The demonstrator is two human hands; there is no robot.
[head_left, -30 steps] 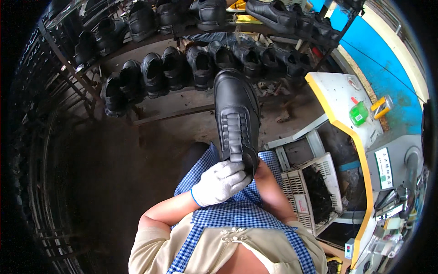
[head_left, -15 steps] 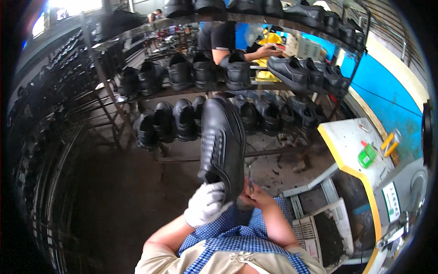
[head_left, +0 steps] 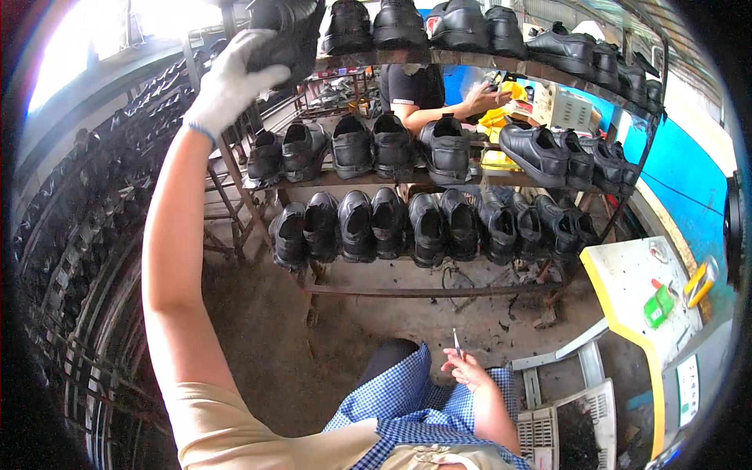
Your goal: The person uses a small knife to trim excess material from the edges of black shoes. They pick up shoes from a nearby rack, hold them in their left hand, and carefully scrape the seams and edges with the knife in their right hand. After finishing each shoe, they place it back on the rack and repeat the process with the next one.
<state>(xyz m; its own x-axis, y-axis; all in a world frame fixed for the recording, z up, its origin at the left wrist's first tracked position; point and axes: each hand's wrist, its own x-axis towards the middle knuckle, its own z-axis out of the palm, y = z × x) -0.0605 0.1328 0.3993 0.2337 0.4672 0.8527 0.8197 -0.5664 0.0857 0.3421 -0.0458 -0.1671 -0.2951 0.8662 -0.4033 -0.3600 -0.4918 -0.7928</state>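
My left hand [head_left: 233, 82], in a white glove, is raised at the upper left with its fingers wrapped round a black lace-up shoe [head_left: 291, 39]. That shoe is at the left end of the rack's top shelf [head_left: 392, 57]; whether it rests on the shelf I cannot tell. Low in front of my blue checked apron [head_left: 407, 392], my bare right hand [head_left: 471, 374] grips a slim metal tool [head_left: 457, 338] with a narrow tip pointing up. Its handle is hidden in the fingers. Beside the held shoe stands another black shoe [head_left: 347, 30].
Black shoes fill the middle shelf [head_left: 329, 178] and the lower row [head_left: 356, 227]. A co-worker's arm [head_left: 454, 110] shows behind the rack. At right are a yellow-edged white table [head_left: 627, 266] with a green object [head_left: 659, 306], and a pale plastic crate [head_left: 603, 407]. More shoe racks [head_left: 86, 204] line the left.
My left hand has carried the shoe from in front of me up and left to the top shelf. The right hand stays low, apart from the shoe, holding the tool.
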